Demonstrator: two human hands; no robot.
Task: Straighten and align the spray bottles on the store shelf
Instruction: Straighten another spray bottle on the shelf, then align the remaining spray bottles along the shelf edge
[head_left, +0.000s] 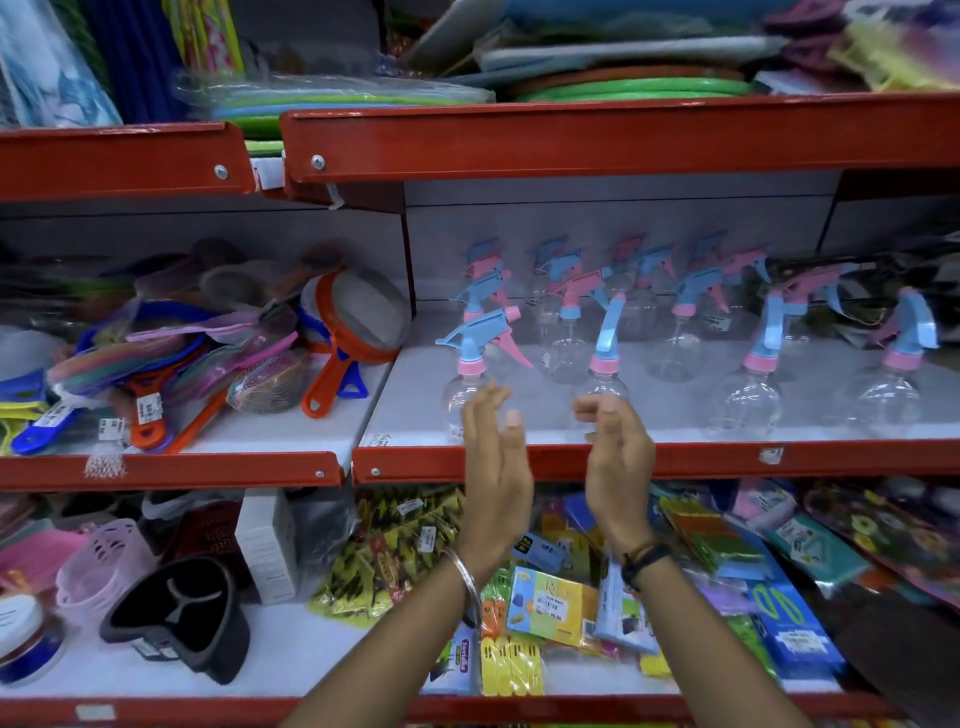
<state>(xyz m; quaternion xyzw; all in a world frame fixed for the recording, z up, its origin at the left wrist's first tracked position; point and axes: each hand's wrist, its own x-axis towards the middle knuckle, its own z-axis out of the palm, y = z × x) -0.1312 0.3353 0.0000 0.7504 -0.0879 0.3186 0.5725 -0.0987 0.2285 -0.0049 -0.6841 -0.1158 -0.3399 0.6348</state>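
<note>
Several clear spray bottles with blue and pink trigger heads stand in loose rows on the white middle shelf (675, 415). The front left bottle (470, 374) has its nozzle turned left. A second front bottle (605, 358) stands to its right, its trigger head facing the back. My left hand (496, 467) is raised in front of the first bottle, fingers apart, holding nothing. My right hand (618, 457) is just in front of the second bottle with fingers loosely curled, and I cannot see contact. More bottles (753, 384) stand further right, heads pointing different ways.
Red shelf lips (779, 457) edge each level. Plastic strainers and brushes (332, 332) are piled on the left section. Packets (395, 551) and a black holder (187, 613) fill the shelf below. Mats and plates lie on the top shelf (623, 135).
</note>
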